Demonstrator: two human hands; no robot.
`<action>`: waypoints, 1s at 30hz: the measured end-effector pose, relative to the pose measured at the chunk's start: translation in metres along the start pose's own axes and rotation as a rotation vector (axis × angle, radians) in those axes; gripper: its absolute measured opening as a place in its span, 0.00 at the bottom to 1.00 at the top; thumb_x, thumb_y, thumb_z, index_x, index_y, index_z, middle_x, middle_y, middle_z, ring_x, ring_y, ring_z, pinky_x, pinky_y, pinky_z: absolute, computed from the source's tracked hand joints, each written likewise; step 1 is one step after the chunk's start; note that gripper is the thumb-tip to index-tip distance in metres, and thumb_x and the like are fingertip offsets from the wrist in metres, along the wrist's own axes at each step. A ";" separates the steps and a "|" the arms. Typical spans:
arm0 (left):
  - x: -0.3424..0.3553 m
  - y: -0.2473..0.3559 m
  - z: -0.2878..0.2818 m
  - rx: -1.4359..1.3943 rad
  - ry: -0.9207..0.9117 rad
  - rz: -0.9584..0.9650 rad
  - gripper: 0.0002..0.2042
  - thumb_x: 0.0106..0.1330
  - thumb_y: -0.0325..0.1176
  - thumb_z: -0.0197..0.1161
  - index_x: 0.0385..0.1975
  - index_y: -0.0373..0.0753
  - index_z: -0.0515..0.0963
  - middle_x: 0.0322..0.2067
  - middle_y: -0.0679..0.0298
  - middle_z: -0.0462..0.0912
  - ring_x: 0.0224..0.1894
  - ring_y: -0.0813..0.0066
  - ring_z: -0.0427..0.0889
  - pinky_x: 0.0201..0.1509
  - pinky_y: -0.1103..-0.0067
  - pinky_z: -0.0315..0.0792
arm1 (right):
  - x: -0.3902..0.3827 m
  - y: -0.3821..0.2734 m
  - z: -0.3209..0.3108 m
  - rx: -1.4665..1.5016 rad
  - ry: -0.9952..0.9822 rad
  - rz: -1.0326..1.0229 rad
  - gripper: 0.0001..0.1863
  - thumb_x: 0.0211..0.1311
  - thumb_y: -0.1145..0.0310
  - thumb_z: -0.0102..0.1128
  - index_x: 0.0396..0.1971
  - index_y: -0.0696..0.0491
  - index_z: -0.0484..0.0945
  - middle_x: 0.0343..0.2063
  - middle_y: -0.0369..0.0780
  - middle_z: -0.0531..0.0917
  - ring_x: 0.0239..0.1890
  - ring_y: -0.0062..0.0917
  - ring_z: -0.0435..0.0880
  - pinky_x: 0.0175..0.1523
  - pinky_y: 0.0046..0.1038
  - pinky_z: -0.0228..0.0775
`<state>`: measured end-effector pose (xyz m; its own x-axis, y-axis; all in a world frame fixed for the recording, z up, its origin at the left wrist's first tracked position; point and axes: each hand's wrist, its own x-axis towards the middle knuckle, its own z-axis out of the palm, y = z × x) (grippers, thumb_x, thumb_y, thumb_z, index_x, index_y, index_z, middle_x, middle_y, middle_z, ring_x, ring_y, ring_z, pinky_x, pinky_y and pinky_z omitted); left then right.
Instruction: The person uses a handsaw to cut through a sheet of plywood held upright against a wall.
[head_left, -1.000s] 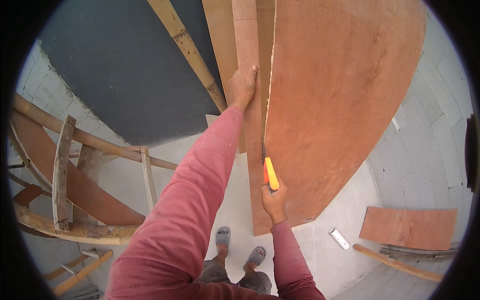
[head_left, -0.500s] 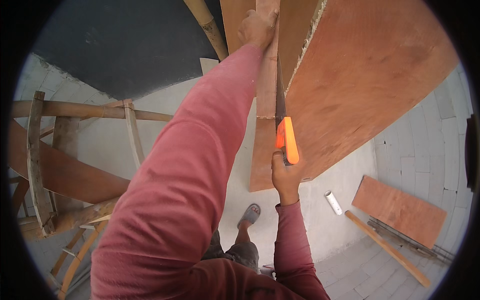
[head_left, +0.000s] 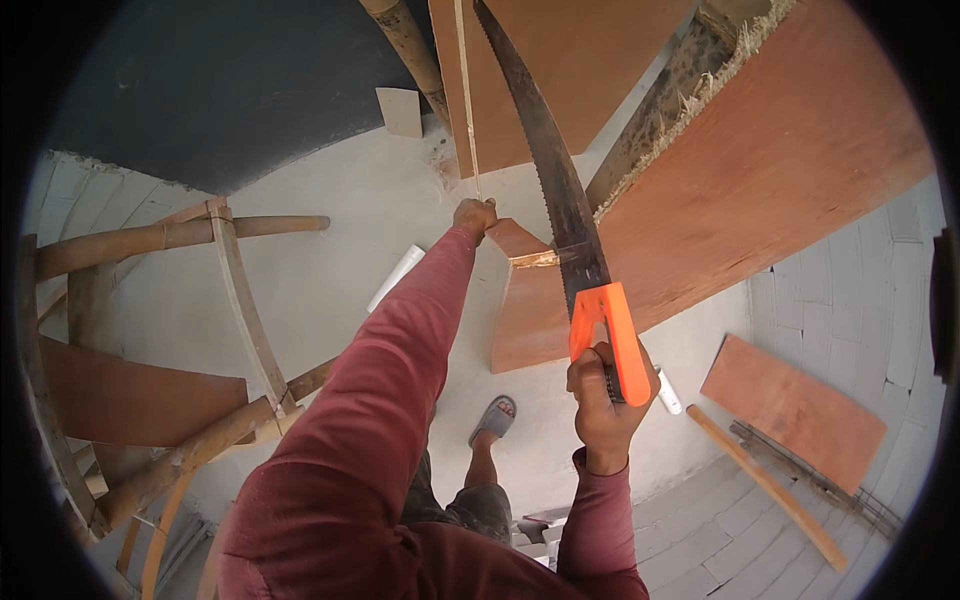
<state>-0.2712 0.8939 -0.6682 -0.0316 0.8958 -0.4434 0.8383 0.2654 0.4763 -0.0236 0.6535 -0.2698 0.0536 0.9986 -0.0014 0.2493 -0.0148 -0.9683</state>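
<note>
My right hand is wrapped round the orange handle of a hand saw. The saw's dark toothed blade points up and away, its lower part passing in front of a large reddish-brown plywood sheet. My left hand is closed on the near end of a narrow plywood strip, which shows almost edge-on and reaches toward the top of the view. Just right of that hand, a near part of the sheet ends in a pale, splintered break. Ragged fibres line the sheet's long upper edge.
A brown panel and a bamboo pole stand at the far side. Left lies a wood-and-bamboo frame. A white tube, a small plywood board and a wooden stick rest on the floor.
The saw has come out of the cut and nearer me, its blade now mostly exposed. My left hand has drawn back toward me, with the strip turned edge-on and apart from the sheet.
</note>
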 end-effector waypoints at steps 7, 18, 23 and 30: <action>-0.014 0.017 -0.033 -0.532 0.189 -0.652 0.37 0.66 0.58 0.75 0.58 0.25 0.82 0.53 0.42 0.89 0.58 0.54 0.89 0.63 0.68 0.79 | 0.006 0.007 -0.010 -0.027 0.077 0.058 0.18 0.65 0.75 0.61 0.53 0.66 0.82 0.22 0.32 0.77 0.23 0.14 0.73 0.33 0.20 0.68; -0.127 -0.168 -0.212 -1.854 0.934 -0.580 0.51 0.75 0.66 0.59 0.78 0.23 0.53 0.68 0.40 0.72 0.71 0.46 0.75 0.73 0.57 0.72 | 0.001 0.008 -0.003 0.062 0.005 -0.026 0.17 0.65 0.75 0.61 0.53 0.66 0.81 0.21 0.33 0.78 0.21 0.15 0.75 0.30 0.21 0.69; -0.182 -0.128 -0.198 -0.873 0.993 -0.519 0.46 0.77 0.68 0.53 0.72 0.23 0.64 0.60 0.42 0.80 0.63 0.52 0.81 0.68 0.61 0.76 | 0.003 0.001 0.002 0.123 -0.033 -0.001 0.14 0.64 0.76 0.59 0.48 0.64 0.81 0.22 0.33 0.78 0.22 0.15 0.74 0.31 0.21 0.68; -0.299 0.129 -0.124 -1.081 0.553 0.364 0.33 0.81 0.63 0.54 0.56 0.30 0.76 0.45 0.62 0.85 0.48 0.72 0.82 0.58 0.72 0.76 | 0.000 0.005 -0.004 0.097 0.017 -0.074 0.06 0.65 0.78 0.57 0.28 0.62 0.75 0.16 0.34 0.73 0.16 0.16 0.70 0.24 0.24 0.63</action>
<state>-0.2212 0.7048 -0.3805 -0.3349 0.9376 0.0940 -0.0157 -0.1053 0.9943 -0.0183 0.6536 -0.2734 0.0553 0.9957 0.0744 0.1581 0.0648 -0.9853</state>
